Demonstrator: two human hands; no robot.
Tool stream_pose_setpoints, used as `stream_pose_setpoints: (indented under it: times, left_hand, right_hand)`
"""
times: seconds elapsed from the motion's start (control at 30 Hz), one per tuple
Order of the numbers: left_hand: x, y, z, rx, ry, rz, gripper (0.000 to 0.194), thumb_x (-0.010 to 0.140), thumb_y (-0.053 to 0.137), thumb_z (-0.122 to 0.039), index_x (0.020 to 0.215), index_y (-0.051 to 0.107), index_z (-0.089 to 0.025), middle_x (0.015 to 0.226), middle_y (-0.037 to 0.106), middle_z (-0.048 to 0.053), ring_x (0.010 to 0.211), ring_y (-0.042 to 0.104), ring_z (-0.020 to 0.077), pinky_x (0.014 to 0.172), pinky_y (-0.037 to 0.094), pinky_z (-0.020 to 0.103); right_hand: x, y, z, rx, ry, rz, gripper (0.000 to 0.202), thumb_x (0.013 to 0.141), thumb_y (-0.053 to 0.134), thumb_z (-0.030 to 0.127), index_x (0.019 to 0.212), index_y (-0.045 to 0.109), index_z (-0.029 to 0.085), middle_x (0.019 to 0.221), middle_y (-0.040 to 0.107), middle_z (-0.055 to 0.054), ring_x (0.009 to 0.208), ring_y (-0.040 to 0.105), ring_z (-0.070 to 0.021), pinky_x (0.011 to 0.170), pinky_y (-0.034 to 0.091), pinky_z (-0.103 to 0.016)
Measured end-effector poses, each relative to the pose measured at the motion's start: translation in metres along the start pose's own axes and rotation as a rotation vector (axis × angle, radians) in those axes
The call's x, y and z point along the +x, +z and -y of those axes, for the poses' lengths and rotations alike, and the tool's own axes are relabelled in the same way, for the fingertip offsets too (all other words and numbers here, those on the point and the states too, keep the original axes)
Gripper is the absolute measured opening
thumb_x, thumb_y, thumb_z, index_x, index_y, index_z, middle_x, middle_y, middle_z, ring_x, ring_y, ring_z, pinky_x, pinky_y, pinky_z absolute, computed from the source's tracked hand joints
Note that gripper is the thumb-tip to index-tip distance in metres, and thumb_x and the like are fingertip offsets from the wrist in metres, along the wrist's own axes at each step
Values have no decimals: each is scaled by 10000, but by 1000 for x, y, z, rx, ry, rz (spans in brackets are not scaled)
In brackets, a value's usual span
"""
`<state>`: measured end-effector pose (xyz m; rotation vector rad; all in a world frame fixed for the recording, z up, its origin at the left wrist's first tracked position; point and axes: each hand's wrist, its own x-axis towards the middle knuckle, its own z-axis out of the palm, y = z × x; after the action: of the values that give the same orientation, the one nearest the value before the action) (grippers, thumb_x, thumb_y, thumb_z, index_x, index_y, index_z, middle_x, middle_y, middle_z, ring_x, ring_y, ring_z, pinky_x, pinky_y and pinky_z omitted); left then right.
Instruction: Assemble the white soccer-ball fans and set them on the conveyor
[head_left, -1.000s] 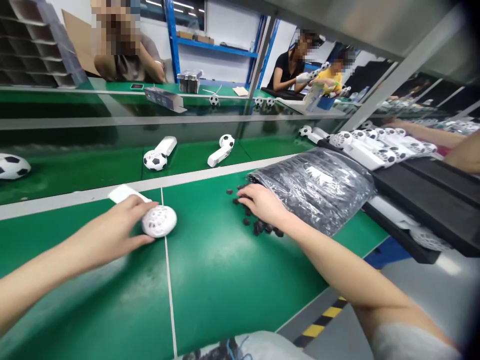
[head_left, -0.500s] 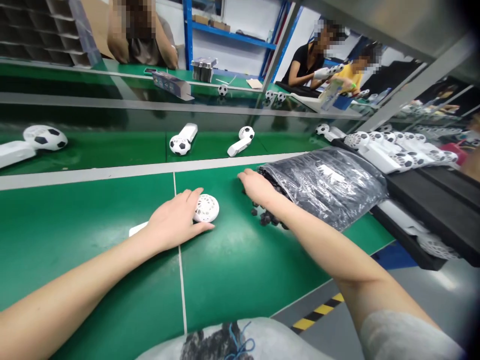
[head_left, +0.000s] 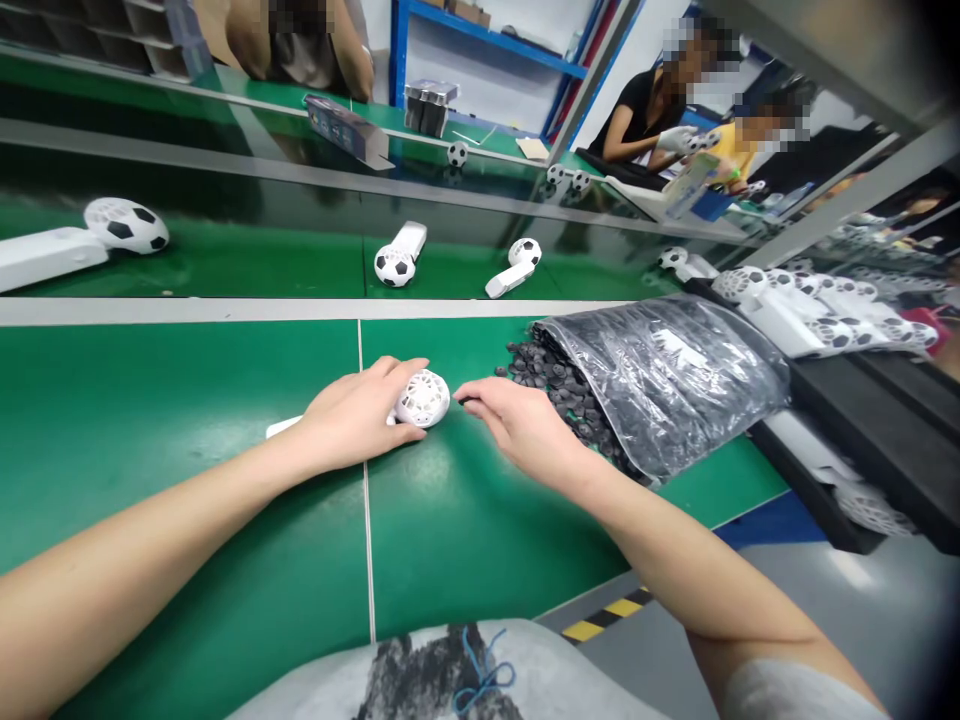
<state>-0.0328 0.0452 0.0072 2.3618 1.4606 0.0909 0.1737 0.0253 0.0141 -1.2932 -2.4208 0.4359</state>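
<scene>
Grasping white fan (head_left: 422,398), left grip (head_left: 358,415), right grip (head_left: 517,420) pinching black piece (head_left: 466,402).

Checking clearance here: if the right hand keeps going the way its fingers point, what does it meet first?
Most likely the white ball-shaped fan head that the left hand holds; the right hand points left at it, fingertips apparently just short.

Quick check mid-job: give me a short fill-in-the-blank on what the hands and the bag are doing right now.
1. The left hand holds a white fan on the ____ table.
2. The right hand lies between the fan and the ____ bag.
3. Small ____ pieces spill from the bag's mouth.

Missing words: green; plastic; black
</scene>
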Motion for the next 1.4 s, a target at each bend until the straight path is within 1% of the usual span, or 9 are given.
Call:
stream_pose_setpoints:
  times: [0.13, 0.33, 0.57, 0.73, 0.9, 0.97, 1.17, 1.27, 1.4]
  left_hand:
    - [-3, 3, -4, 19, -45, -12, 735, 775, 489, -492, 1396, 209, -215, 1265, 433, 84, 987, 567, 265, 743, 467, 331]
    - [-4, 3, -6, -5, -61, -9, 717, 783, 476, -480, 1394, 201, -226, 1300, 401, 92, 967, 581, 264, 741, 468, 322]
    - [-4, 3, -3, -55, -33, -24, 712, 774, 480, -473, 1386, 230, -209, 1303, 405, 98, 1007, 561, 277, 754, 474, 341]
    - [-3, 3, -4, -64, -34, -28, 718, 765, 488, -494, 1381, 243, -216, 1306, 408, 100, 1000, 566, 278, 746, 476, 339]
    - [-4, 4, -3, -77, -31, -37, 743, 745, 490, -553, 1371, 269, -219, 1301, 417, 94, 1007, 561, 279, 733, 478, 335]
    - [-4, 4, -3, -87, -30, -38, 743, 743, 482, -575, 1367, 276, -227, 1294, 425, 92, 1010, 560, 279, 726, 479, 335]
    - [-3, 2, -4, -88, -24, -53, 676, 763, 471, -549, 1336, 325, -221, 1256, 460, 88, 1006, 555, 272, 737, 476, 349]
    - [-3, 2, -4, -94, -12, -65, 641, 758, 479, -546, 1304, 362, -231, 1218, 483, 82, 976, 563, 265, 725, 476, 352]
    - [-1, 4, -1, -140, 26, -90, 593, 733, 519, -533, 1237, 417, -238, 1171, 512, 69, 966, 561, 257, 727, 471, 349]
  right_hand:
    - [-2, 3, 1, -156, 107, 33, 170, 926, 375, 207, 1002, 518, 158, 852, 640, -82, 734, 611, -207, 640, 462, -314]
    - [-3, 4, 4, 100, 88, 101, 217, 923, 363, 147, 1124, 446, 159, 892, 646, -65, 776, 633, -147, 670, 468, -249]
    - [-1, 1, 5, -10, -90, -119, 115, 878, 495, 169, 891, 607, 187, 912, 622, -64, 894, 558, -195, 787, 437, -323]
    - [1, 12, 5, 253, -12, -42, 98, 849, 539, 154, 890, 617, 195, 832, 656, -9, 759, 593, -139, 687, 455, -254]
    - [6, 22, 5, 379, -3, -65, 64, 800, 613, 145, 822, 656, 187, 799, 634, -3, 738, 575, -127, 693, 449, -246]
    - [8, 22, 5, 382, 3, -64, 48, 797, 620, 148, 798, 650, 186, 769, 634, 4, 701, 568, -124, 677, 444, -249]
    - [11, 23, 7, 269, -48, -128, 78, 796, 622, 156, 724, 611, 186, 760, 592, -8, 788, 548, -158, 759, 426, -304]
    - [13, 25, 4, 336, 3, -170, 105, 745, 665, 160, 772, 568, 191, 867, 563, -18, 892, 538, -169, 820, 437, -319]
    - [16, 29, -1, 500, 98, -116, 429, 704, 701, 207, 1069, 474, 199, 1186, 503, -81, 1119, 474, -201, 895, 443, -348]
